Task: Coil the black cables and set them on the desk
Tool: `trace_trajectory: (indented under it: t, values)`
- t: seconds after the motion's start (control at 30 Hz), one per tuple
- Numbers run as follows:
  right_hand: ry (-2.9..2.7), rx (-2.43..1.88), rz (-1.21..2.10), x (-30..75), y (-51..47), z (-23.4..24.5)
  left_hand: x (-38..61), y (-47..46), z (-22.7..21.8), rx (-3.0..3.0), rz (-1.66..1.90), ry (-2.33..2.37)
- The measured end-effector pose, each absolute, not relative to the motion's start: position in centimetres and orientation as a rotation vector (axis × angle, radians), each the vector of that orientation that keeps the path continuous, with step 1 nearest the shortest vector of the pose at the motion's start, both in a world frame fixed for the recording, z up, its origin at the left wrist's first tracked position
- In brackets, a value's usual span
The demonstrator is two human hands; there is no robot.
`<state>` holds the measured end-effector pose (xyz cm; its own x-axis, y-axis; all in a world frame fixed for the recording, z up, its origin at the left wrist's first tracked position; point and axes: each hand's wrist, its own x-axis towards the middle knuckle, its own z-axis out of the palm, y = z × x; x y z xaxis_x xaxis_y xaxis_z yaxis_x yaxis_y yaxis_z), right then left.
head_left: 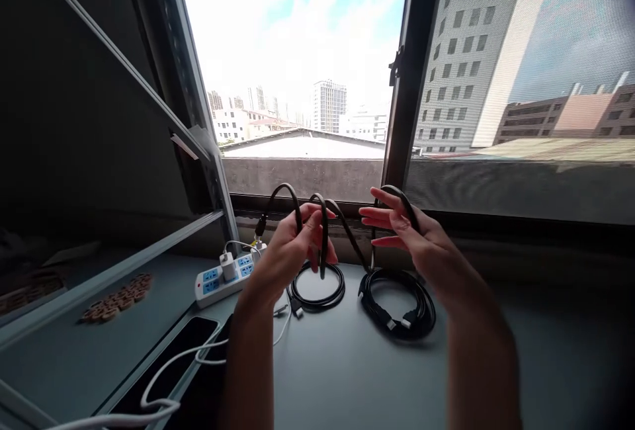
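Note:
My left hand [297, 241] is closed, thumb and fingers pinching a black cable [352, 239] that rises and falls in loops around it. One end of this cable, with a black connector [260, 225], hangs to the left above the power strip. My right hand [414, 228] has its fingers spread apart, and a loop of the cable arches over it near the index finger. Below the hands, on the table, lie a smaller coiled black cable [322, 304] with a plug end and a thicker coiled black cable [427, 311] with two plug ends showing.
A white power strip [202, 294] with blue sockets holds a white charger [228, 268]. White cords [173, 357] run across the front left, beside a dark flat phone-like object [186, 344]. Small brown pieces [119, 301] lie at left behind a metal frame bar [163, 235]. A window stands behind.

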<state>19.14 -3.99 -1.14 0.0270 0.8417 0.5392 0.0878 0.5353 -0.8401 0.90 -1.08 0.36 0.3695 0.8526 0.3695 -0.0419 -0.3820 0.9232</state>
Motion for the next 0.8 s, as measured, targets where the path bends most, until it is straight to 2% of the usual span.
trace_trajectory:
  t: [0.1, 0.2, 0.47, 0.63, 0.7, 0.8]
  values:
    - [-1.384, -0.75, 0.863, 18.1, -4.3, -0.9, 1.3, -1.1, 0.1, 1.71, 1.168, 0.751]
    - [-1.322, -0.678, 0.826, 17.8, -4.7, -0.8, 2.1, -1.2, -0.2, 1.725, 1.17, 0.772]
    - [-1.425, -0.998, 0.461, 19.3, -5.4, -1.3, 3.8, -1.5, -0.6, 1.901, 1.2, 0.631]
    - [-1.409, -1.214, 0.131, 20.0, -6.0, -1.3, 3.8, -1.6, -0.5, 1.813, 1.273, 0.62]
    - [-1.476, -1.24, 0.165, 20.3, -5.9, -1.3, 3.6, -1.7, -0.3, 1.802, 1.298, 0.609]
    - [-1.606, -1.221, 0.396, 20.5, -5.3, -1.5, 3.1, -1.8, 0.0, 1.822, 1.293, 0.594]
